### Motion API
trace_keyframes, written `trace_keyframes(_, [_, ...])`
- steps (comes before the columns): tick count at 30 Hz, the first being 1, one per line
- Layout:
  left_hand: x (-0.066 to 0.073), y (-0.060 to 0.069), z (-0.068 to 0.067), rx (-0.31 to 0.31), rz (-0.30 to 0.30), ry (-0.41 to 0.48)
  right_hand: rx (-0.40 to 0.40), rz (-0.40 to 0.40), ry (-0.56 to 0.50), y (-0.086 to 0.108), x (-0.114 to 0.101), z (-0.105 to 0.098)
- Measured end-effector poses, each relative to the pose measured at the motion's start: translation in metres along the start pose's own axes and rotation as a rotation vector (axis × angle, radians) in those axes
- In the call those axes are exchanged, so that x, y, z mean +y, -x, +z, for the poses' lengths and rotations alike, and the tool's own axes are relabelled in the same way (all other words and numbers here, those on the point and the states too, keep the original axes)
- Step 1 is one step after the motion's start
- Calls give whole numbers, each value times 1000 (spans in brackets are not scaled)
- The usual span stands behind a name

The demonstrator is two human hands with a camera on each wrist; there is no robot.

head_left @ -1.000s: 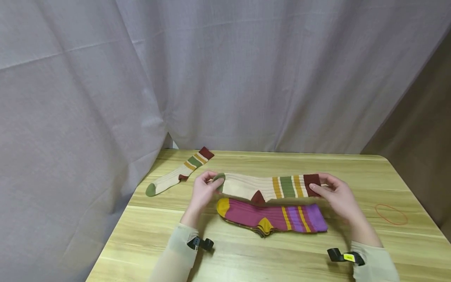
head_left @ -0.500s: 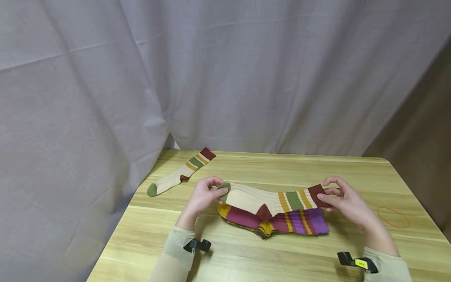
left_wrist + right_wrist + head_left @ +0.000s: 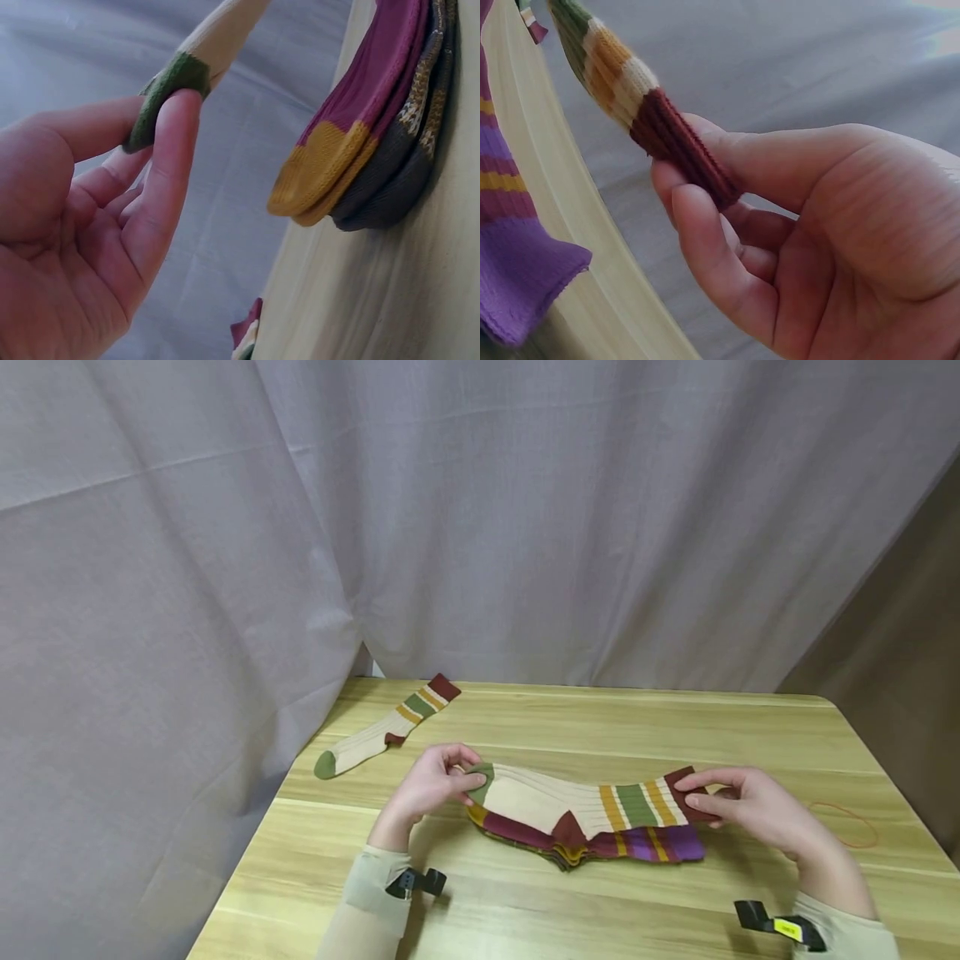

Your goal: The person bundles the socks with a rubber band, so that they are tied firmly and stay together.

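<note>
A cream striped sock [image 3: 532,795] is stretched between both hands above a pile of socks. My left hand [image 3: 435,783] pinches its green toe [image 3: 174,82] between thumb and fingers. At the other end my right hand [image 3: 765,810] pinches the dark red cuff [image 3: 682,146]. Beneath lies a magenta and purple sock [image 3: 678,843], partly covered in the head view. In the left wrist view the pile shows yellow toes [image 3: 322,169] and dark grey toes [image 3: 386,180] under them, with a gap between the pile and the held sock.
A matching cream sock [image 3: 363,745] lies slanted at the table's back left. A thin orange-red loop [image 3: 855,817] lies on the wooden table [image 3: 525,910] at the right, partly behind my right arm. Grey curtains [image 3: 480,527] hang behind and at the left.
The held sock has come nearer to me and lower, now covering much of the magenta sock in the head view. Both hands moved with it, my right hand also shifting rightward.
</note>
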State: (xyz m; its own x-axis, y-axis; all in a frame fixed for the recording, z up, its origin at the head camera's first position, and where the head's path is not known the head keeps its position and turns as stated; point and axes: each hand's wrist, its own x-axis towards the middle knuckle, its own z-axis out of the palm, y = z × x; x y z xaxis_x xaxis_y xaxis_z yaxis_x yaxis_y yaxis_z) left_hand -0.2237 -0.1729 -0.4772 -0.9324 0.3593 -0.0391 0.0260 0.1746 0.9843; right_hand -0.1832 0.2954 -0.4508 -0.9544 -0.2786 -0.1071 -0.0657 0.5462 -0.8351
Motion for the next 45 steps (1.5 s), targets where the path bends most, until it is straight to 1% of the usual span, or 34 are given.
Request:
trace_keyframes(3, [3, 2, 0, -24, -5, -16, -8, 7, 3, 2, 0, -2])
trace_keyframes(9, [2, 4, 1, -43, -24, -59, -49, 3, 2, 4, 2, -5])
trace_keyframes(15, [2, 5, 1, -70, -32, -64, -99, -11, 21, 7, 4, -7])
trace_keyframes(22, [1, 2, 5, -94, -37, -79, -150, -13, -19, 8, 9, -10])
trace_keyframes(30, [-1, 0, 7, -90, -42, -85, -140, -27, 3, 5, 11, -7])
trace_keyframes(35, [-3, 0, 8, -78, -40, -98, -165, -52, -9, 2, 12, -5])
trace_keyframes(40, [-6, 0, 8, -69, -42, -96, -174, -51, 10, 0, 13, -4])
trace_keyframes(45, [-7, 0, 8, -57, -47, -109, -182, -79, 47, -3, 13, -2])
